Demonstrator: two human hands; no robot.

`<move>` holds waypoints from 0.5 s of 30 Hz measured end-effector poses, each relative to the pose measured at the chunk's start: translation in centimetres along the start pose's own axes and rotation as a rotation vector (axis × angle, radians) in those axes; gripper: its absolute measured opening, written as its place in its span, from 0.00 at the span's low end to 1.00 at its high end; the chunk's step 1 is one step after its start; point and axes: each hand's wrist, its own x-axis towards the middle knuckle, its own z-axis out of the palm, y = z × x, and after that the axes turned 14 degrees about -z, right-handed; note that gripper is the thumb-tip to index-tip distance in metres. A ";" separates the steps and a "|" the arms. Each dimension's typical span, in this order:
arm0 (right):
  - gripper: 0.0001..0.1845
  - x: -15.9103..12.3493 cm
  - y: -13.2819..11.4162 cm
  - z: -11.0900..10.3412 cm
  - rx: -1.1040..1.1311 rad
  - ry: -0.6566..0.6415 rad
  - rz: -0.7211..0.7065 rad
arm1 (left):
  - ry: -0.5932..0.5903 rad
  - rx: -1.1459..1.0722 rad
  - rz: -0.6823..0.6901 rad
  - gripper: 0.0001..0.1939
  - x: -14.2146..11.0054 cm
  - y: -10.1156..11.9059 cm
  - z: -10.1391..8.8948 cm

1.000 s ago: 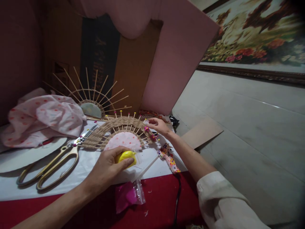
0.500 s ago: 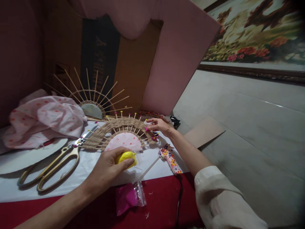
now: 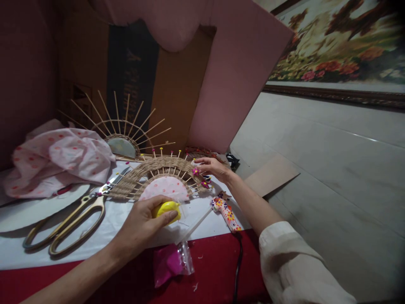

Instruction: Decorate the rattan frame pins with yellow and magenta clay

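Observation:
A lump of yellow modelling clay, seemingly in clear wrap, is gripped between the thumb and fingers of my left hand. This hand is in front of a woven half-round fan with a pink-dotted half-circle at its centre. Thin sticks radiate from the fan, several tipped with small yellow or pink balls. At the fan's right edge, my right hand has its fingers stretched out, fingertips at a yellow-tipped stick. Just below them shows a pink flower with a yellow centre; another pink flower is lower.
Large scissors lie left of the fan. A flower-patterned glue gun with a black cord lies on the right. Nearer are a small bag of pink clay and red cloth. Dotted fabric and a second stick frame stand behind.
The fingers of my right hand have shifted slightly, and the pink flower beneath them shows more fully. My left hand keeps its hold on the yellow clay, almost still.

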 end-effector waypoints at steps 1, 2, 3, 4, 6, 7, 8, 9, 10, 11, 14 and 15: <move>0.21 -0.1 0.0 -0.1 0.002 -0.002 0.000 | 0.001 0.000 0.003 0.13 0.0 0.0 0.0; 0.21 -0.1 -0.1 -0.1 0.002 -0.001 -0.001 | 0.001 0.000 0.003 0.13 0.1 -0.1 0.0; 0.21 -0.1 -0.1 0.0 0.000 0.001 -0.002 | 0.002 -0.001 0.003 0.13 0.1 -0.1 0.0; 0.22 -0.1 -0.1 0.0 -0.002 0.004 -0.003 | 0.002 -0.002 0.000 0.13 0.1 -0.1 0.0; 0.22 -0.1 -0.1 0.2 -0.004 0.010 -0.004 | 0.000 -0.006 -0.008 0.13 0.1 -0.1 0.0; 0.23 -0.1 -0.1 0.3 -0.003 0.013 -0.005 | -0.003 -0.012 -0.012 0.14 0.0 0.0 0.0; 0.23 -0.1 0.0 0.5 -0.002 0.016 -0.006 | -0.005 -0.018 -0.016 0.14 0.0 0.0 0.0; 0.23 0.0 0.0 0.5 -0.001 0.020 -0.008 | -0.007 -0.024 -0.019 0.14 0.0 0.1 0.0; 0.23 0.0 0.0 0.6 -0.001 0.024 -0.011 | -0.008 -0.028 -0.022 0.14 -0.1 0.1 0.0; 0.24 0.0 0.0 0.6 -0.001 0.027 -0.014 | -0.006 -0.030 -0.023 0.14 -0.1 0.1 0.0; 0.23 0.0 -0.1 0.5 -0.001 0.020 -0.021 | -0.006 -0.023 -0.022 0.13 -0.1 0.1 0.0; 0.23 -0.1 -0.2 0.5 -0.001 0.014 -0.022 | -0.008 -0.020 -0.020 0.13 -0.1 0.2 0.0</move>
